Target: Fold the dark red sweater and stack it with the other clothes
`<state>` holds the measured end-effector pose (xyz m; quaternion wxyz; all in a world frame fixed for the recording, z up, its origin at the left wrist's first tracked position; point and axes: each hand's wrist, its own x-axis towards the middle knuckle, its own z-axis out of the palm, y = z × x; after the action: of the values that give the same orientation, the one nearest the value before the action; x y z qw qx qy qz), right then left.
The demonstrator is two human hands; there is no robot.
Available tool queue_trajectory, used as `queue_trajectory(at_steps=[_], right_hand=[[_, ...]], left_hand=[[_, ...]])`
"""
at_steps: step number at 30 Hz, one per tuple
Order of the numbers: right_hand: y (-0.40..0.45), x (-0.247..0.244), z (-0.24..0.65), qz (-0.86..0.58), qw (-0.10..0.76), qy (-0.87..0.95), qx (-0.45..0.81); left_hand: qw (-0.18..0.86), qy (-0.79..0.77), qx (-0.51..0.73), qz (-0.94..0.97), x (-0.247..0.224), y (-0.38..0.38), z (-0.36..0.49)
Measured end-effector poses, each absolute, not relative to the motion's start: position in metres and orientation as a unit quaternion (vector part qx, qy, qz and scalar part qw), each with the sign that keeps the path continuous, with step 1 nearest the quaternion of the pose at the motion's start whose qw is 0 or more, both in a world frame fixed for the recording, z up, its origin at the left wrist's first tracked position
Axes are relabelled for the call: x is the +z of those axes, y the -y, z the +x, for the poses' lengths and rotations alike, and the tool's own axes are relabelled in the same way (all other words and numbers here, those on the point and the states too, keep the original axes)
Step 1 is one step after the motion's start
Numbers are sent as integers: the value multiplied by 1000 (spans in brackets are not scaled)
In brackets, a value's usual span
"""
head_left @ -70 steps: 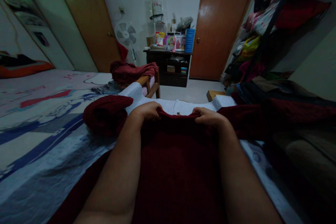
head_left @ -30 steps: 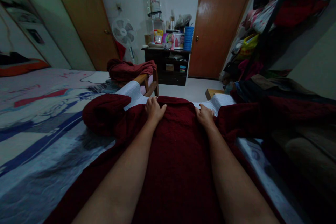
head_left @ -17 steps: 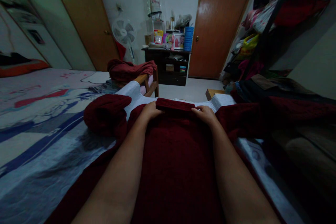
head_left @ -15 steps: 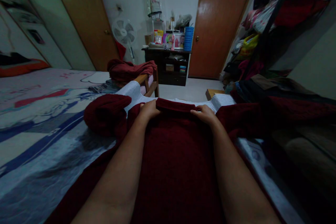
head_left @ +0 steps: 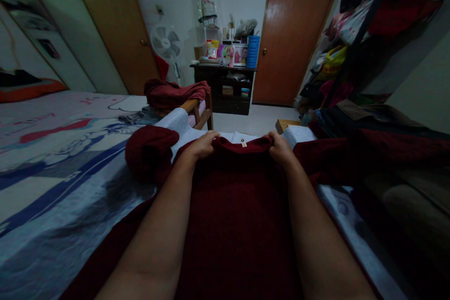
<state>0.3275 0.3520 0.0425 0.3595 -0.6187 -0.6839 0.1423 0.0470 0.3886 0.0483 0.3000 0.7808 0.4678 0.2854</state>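
Note:
A dark red long-sleeved sweater [head_left: 242,215] lies spread out in front of me, its neckline at the far end. My left hand [head_left: 205,145] pinches the left side of the collar, and my right hand [head_left: 280,148] grips the right side. Between them the neck opening shows a small pale label [head_left: 243,144] inside the back. The left sleeve [head_left: 151,152] is bunched beside my left forearm. To the right, the other sleeve [head_left: 326,159] stretches out toward a heap of clothes. Under the sweater is a light grey-blue cloth [head_left: 176,122].
A bed with a printed blanket [head_left: 70,150] extends to the left. Folded clothes [head_left: 379,117] are piled at the right. Beyond stand a wooden chair-like frame [head_left: 207,112] with red cloth [head_left: 176,93], a white fan [head_left: 167,42], and a dark cabinet [head_left: 225,75].
The collar, earlier folded over as a band, now lies opened with its label showing. Both hands have shifted slightly at its corners. The left sleeve bunch has moved a little to the right.

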Motion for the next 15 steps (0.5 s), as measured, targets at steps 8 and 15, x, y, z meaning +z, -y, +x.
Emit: queue_trajectory(at_steps=[8, 15], right_hand=[[-339, 50, 333, -549, 315, 670, 387], [-334, 60, 334, -553, 362, 664, 350]], left_hand=[[470, -388, 150, 778, 56, -379, 38], [494, -401, 256, 728, 67, -370, 36]])
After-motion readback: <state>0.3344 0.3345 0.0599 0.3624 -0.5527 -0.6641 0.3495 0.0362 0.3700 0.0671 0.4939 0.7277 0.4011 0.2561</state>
